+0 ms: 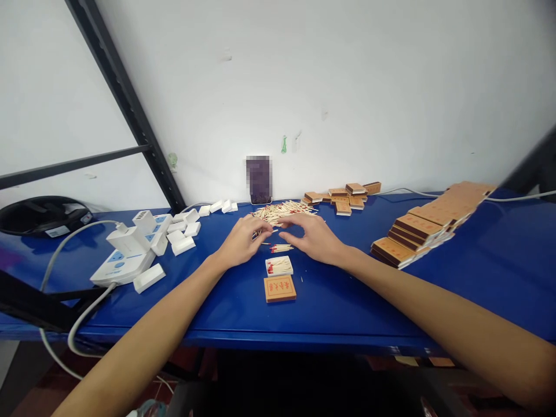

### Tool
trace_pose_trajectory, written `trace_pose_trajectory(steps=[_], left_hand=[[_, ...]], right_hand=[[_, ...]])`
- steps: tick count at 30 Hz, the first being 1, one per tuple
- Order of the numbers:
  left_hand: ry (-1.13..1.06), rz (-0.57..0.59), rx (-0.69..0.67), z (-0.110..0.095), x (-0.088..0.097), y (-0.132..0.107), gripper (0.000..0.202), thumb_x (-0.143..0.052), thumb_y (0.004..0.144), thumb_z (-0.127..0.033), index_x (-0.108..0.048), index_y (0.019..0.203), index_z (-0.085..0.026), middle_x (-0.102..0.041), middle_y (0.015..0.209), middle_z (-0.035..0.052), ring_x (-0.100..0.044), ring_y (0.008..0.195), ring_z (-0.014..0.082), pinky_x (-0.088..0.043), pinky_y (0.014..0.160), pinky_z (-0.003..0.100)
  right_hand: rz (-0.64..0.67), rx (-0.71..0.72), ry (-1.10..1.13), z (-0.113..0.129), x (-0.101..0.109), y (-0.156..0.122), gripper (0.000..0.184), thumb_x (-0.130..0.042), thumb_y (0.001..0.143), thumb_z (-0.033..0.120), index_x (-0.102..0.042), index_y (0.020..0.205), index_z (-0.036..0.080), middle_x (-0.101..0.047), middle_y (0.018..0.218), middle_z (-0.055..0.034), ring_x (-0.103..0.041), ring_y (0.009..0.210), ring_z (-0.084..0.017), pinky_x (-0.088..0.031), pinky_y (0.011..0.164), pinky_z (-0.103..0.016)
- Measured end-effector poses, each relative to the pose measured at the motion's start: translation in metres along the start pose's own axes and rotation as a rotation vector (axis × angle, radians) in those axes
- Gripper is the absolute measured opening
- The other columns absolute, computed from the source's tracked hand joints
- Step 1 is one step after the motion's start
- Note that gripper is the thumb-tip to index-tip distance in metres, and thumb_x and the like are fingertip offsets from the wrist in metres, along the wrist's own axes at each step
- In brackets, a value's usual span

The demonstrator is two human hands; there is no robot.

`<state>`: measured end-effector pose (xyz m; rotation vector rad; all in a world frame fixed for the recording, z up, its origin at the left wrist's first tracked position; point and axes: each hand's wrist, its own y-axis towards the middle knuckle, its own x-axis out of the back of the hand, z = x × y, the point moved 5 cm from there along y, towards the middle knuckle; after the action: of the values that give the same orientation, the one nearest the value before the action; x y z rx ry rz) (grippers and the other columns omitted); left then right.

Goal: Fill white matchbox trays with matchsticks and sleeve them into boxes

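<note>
Hands (241, 240) beside matchstick heap (286, 211), part-filled matchbox tray (280, 266) nearby.

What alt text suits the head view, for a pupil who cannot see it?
A person's left hand and right hand are at the near edge of a pile of loose matches on a blue table. Closer to the viewer lie a white tray of matches and, nearest, a matchbox; other white trays lie left, stacked matchboxes right.

Left grip (240, 241) and right grip (315, 237) curve near the match pile (286, 212)
</note>
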<state>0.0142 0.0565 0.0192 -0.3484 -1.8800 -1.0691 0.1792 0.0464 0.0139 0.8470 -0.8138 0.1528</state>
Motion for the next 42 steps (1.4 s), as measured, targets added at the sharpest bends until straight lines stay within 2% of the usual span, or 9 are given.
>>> trace_pose_trajectory(steps=[5, 8, 11, 18, 25, 31, 36, 39, 42], left_hand=[[0.064, 0.012, -0.099, -0.009, -0.007, 0.003, 0.014, -0.050, 0.096, -0.026, -0.061, 0.099, -0.019, -0.068, 0.093, 0.0036, -0.056, 0.089, 0.0181, -0.041, 0.084, 0.033], [0.121, 0.114, -0.084, -0.004, -0.004, 0.000, 0.019, -0.056, 0.092, -0.032, -0.062, 0.106, -0.020, -0.065, 0.101, 0.0045, -0.055, 0.094, 0.0198, -0.041, 0.085, 0.034], [0.238, 0.239, -0.080, 0.004, 0.000, -0.006, 0.018, -0.055, 0.092, -0.033, -0.067, 0.100, -0.022, -0.060, 0.106, 0.0061, -0.050, 0.102, 0.0237, -0.038, 0.085, 0.037], [0.254, 0.300, -0.127, -0.001, -0.005, -0.009, 0.022, -0.040, 0.098, -0.025, -0.061, 0.095, -0.017, -0.059, 0.097, 0.0074, -0.049, 0.092, 0.0215, -0.037, 0.081, 0.036], [0.229, 0.330, -0.118, -0.005, -0.008, -0.009, 0.021, -0.043, 0.098, -0.028, -0.062, 0.099, -0.019, -0.059, 0.102, 0.0066, -0.051, 0.096, 0.0221, -0.037, 0.084, 0.036], [0.151, 0.371, -0.091, -0.001, -0.005, -0.011, 0.019, -0.044, 0.096, -0.024, -0.062, 0.096, -0.018, -0.058, 0.097, 0.0063, -0.053, 0.093, 0.0204, -0.041, 0.081, 0.033], [0.091, 0.302, -0.082, 0.000, -0.004, -0.009, 0.019, -0.041, 0.097, -0.023, -0.058, 0.092, -0.016, -0.060, 0.092, 0.0067, -0.054, 0.087, 0.0195, -0.043, 0.079, 0.033], [-0.075, 0.127, -0.002, 0.001, 0.004, -0.005, 0.019, -0.042, 0.097, -0.024, -0.058, 0.103, -0.017, -0.063, 0.090, 0.0048, -0.056, 0.079, 0.0164, -0.045, 0.074, 0.030], [-0.169, -0.001, 0.046, -0.002, 0.008, -0.002, 0.026, -0.043, 0.097, -0.024, -0.060, 0.116, -0.018, -0.064, 0.086, 0.0042, -0.057, 0.078, 0.0159, -0.046, 0.072, 0.030]], right_hand=[[0.068, 0.044, -0.020, 0.000, -0.005, 0.002, 0.015, -0.058, 0.088, 0.019, -0.072, 0.090, 0.019, -0.075, 0.091, -0.0037, -0.066, 0.084, -0.018, -0.046, 0.078, -0.030], [0.104, -0.005, -0.038, -0.007, -0.006, 0.001, 0.014, -0.057, 0.087, 0.015, -0.071, 0.085, 0.018, -0.073, 0.086, -0.0034, -0.065, 0.080, -0.017, -0.046, 0.076, -0.029], [0.169, -0.042, -0.065, -0.012, -0.008, -0.002, 0.014, -0.057, 0.087, 0.017, -0.070, 0.084, 0.017, -0.072, 0.087, -0.0053, -0.064, 0.082, -0.019, -0.046, 0.076, -0.031], [0.158, -0.078, 0.016, -0.010, -0.005, -0.006, 0.029, -0.045, 0.093, 0.018, -0.065, 0.115, 0.016, -0.070, 0.111, -0.0092, -0.064, 0.100, -0.021, -0.047, 0.088, -0.036], [0.103, -0.054, 0.009, -0.007, -0.006, -0.004, 0.027, -0.047, 0.090, 0.015, -0.066, 0.109, 0.015, -0.070, 0.104, -0.0103, -0.062, 0.097, -0.022, -0.047, 0.088, -0.038], [0.209, -0.036, 0.008, -0.011, -0.011, -0.009, 0.035, -0.056, 0.089, 0.028, -0.060, 0.123, 0.018, -0.068, 0.106, -0.0089, -0.060, 0.100, -0.023, -0.045, 0.090, -0.040], [0.280, 0.092, 0.038, -0.003, -0.013, -0.011, 0.025, -0.055, 0.092, 0.030, -0.067, 0.111, 0.021, -0.068, 0.105, -0.0076, -0.057, 0.102, -0.022, -0.043, 0.093, -0.041], [0.285, 0.089, 0.045, -0.002, -0.014, -0.011, 0.024, -0.056, 0.091, 0.029, -0.068, 0.109, 0.021, -0.069, 0.105, -0.0071, -0.058, 0.101, -0.022, -0.043, 0.092, -0.040], [0.267, 0.057, 0.041, -0.005, -0.015, -0.012, 0.034, -0.059, 0.089, 0.030, -0.063, 0.121, 0.021, -0.068, 0.109, -0.0077, -0.058, 0.101, -0.023, -0.044, 0.090, -0.039]])
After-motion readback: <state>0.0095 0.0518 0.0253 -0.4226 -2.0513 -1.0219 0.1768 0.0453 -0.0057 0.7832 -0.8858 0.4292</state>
